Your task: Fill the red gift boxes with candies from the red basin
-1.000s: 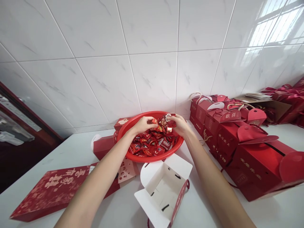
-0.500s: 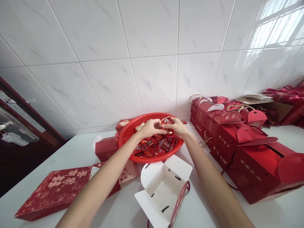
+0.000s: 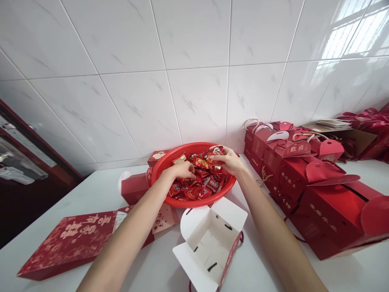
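A red plastic basket [image 3: 200, 202] stands against the tiled wall, with many red-wrapped candies [image 3: 202, 184] inside. My left hand [image 3: 182, 170] reaches over its left part, fingers curled down at the candies; what they pinch, if anything, is too small to tell. At the basket's right side my right hand [image 3: 227, 161] is closed on wrapped candy [image 3: 216, 152], held above the pile. In front of the basket an open gift box [image 3: 212, 247], white inside, lies with its flaps spread and no candy showing in it.
Closed red gift boxes [image 3: 331, 215] with rope handles line the right side. A flat red box [image 3: 73, 239] lies at left, and a smaller one [image 3: 135, 188] sits beside the basket. Envelopes [image 3: 334, 124] rest on a carton at the back right.
My left hand has moved away from my right hand, left and down toward the candies. My right hand has shifted slightly right, still with wrapped candy.
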The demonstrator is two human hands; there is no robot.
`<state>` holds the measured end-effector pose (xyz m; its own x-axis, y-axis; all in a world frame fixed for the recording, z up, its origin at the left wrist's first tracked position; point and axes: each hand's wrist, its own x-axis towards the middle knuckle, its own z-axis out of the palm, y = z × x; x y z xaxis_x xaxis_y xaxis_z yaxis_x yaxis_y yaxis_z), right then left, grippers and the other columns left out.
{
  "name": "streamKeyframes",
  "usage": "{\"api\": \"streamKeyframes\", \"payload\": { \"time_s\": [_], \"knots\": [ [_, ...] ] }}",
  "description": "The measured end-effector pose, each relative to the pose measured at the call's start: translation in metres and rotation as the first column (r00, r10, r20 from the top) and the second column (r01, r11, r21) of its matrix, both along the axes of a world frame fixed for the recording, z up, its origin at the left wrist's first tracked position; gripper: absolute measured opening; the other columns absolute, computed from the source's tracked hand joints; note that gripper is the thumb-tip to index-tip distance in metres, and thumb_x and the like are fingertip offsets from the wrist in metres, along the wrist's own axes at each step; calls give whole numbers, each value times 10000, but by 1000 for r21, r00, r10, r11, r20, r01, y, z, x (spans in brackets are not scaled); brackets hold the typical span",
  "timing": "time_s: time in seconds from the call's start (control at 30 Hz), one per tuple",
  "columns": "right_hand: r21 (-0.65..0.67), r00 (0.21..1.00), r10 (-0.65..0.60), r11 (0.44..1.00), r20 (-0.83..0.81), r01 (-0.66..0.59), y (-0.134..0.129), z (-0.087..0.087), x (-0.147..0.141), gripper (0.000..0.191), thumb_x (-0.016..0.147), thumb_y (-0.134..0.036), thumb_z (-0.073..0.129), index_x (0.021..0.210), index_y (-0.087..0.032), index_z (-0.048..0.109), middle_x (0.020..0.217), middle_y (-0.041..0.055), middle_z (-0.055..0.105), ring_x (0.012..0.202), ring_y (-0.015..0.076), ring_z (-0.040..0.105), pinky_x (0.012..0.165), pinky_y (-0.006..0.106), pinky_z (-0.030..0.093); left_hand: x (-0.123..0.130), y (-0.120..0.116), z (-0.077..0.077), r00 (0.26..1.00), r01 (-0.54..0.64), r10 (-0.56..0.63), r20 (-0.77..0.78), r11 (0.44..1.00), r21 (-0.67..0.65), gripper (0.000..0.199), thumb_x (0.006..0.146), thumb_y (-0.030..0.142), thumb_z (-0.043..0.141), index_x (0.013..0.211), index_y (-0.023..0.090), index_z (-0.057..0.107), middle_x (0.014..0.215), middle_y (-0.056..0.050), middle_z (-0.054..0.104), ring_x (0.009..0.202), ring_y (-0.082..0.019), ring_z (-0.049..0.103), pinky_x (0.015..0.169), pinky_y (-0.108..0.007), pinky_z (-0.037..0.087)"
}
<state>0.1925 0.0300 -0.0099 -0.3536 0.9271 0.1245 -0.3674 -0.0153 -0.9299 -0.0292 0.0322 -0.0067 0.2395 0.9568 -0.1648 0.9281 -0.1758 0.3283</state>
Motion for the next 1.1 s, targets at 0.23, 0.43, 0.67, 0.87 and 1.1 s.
{"api": "streamKeyframes", "payload": {
  "time_s": [0.23,0.43,0.67,0.87,1.1],
  "knots": [
    [51,999,3,999,52,-6,-2,0,0,457,508,-230,874,923,-201,686,757,-29,672,574,105,578,511,231,436,3,0,-5,999,40,-40,-7,997,-66,375,400,348,865,732,233,731,757,-10,734,720,-227,666,607,-256,462],
    [48,999,-32,998,24,31,-2,0,-2,455,488,-262,890,894,-188,696,756,-20,682,630,123,600,586,254,477,3,-3,0,998,43,-39,50,995,-95,251,437,310,839,622,227,691,637,6,701,672,-228,652,632,-291,462],
    [31,998,-56,998,-9,56,-11,14,-3,425,486,-280,880,855,-180,694,750,8,706,690,170,653,664,298,530,13,-27,23,804,-29,-76,589,985,167,292,631,435,768,788,195,715,867,-48,766,859,-246,690,824,-356,526],
    [148,1000,6,989,-2,-6,-44,52,6,388,599,-345,852,905,-185,675,747,25,708,699,180,658,663,310,544,24,-104,44,676,6,-161,719,977,214,402,742,521,737,979,198,705,955,-51,752,899,-235,694,841,-369,554],
    [443,971,-12,891,241,-99,-96,83,15,246,762,-321,754,956,-189,679,802,10,674,782,171,633,738,303,504,29,-175,64,868,272,-275,412,960,67,261,800,452,714,982,269,754,1007,-17,751,922,-225,676,810,-313,515]
  ]
}}
